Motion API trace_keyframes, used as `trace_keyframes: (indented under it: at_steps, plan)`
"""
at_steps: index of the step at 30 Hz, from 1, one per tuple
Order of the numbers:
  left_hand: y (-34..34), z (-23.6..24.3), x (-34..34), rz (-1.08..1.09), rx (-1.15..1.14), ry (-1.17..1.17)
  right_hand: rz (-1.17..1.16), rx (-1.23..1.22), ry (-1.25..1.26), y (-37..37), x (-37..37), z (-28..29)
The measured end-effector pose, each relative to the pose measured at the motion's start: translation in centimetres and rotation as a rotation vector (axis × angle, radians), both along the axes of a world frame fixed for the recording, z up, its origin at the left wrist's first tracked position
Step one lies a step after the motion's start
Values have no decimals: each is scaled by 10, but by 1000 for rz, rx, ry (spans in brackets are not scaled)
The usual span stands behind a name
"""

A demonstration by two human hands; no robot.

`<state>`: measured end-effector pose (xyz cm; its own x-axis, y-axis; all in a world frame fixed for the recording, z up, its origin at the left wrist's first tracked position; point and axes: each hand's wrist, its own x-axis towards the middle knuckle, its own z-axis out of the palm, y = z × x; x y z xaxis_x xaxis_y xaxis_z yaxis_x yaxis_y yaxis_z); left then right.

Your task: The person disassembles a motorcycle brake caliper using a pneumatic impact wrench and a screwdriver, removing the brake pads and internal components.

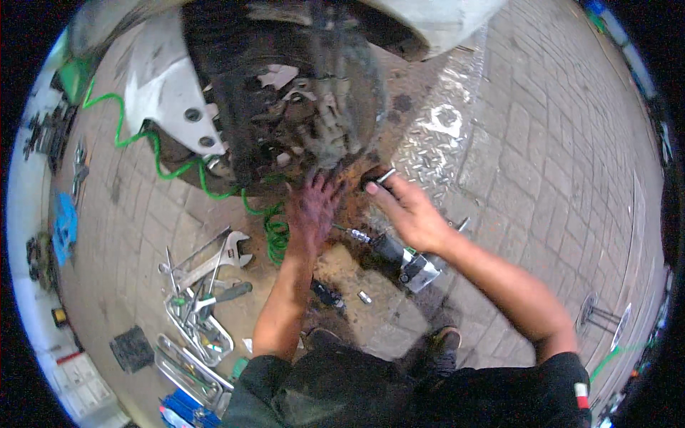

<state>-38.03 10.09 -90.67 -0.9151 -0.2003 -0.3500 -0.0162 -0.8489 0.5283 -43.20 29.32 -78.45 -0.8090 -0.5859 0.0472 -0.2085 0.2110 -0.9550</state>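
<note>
My left hand (314,207) is blackened with grime, its fingers spread at the lower edge of a dark wheel hub assembly (325,114) under a vehicle. Whether the fingertips touch the metal cannot be made out. To its right, my right hand (410,210) pinches a short shiny metal rod (385,175) between thumb and fingers; part of it is hidden in the grip. Below that hand lies a dark air impact wrench (392,250), with a green coiled air hose (275,232) beside my left wrist. A small silver socket (364,297) rests on the ground between my forearms.
An adjustable wrench (232,253) lies among several hand tools (196,307) on the left. Near my left foot is another dark tool (328,292). A tread plate (442,121) covers paving on the right. A black block (132,349) and a round-based stand (589,310) flank me.
</note>
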Motion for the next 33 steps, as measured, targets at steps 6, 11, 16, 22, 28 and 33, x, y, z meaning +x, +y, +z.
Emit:
trace_keyframes:
  at_steps: [6, 11, 16, 22, 28, 33]
  plan:
    - [-20, -10, -62, -118, 339, 456, -96, 91, -86, -37, 11, -31]
    - [25, 54, -65, 117, 263, 91, -38, 456, -206, -27, -24, -47]
    - [15, 96, -26, -65, -93, -169, -27, 374, 140, -28, -27, -65]
    - [2, 45, 6, 390, -1177, -118, -355, 175, 90, -61, -25, -30]
    - [16, 25, -9, 368, -1495, -59, -391, 159, 286, -73, -45, -8]
    - [2, 7, -5, 481, -1699, 85, -339, 319, 303, -78, -48, 7]
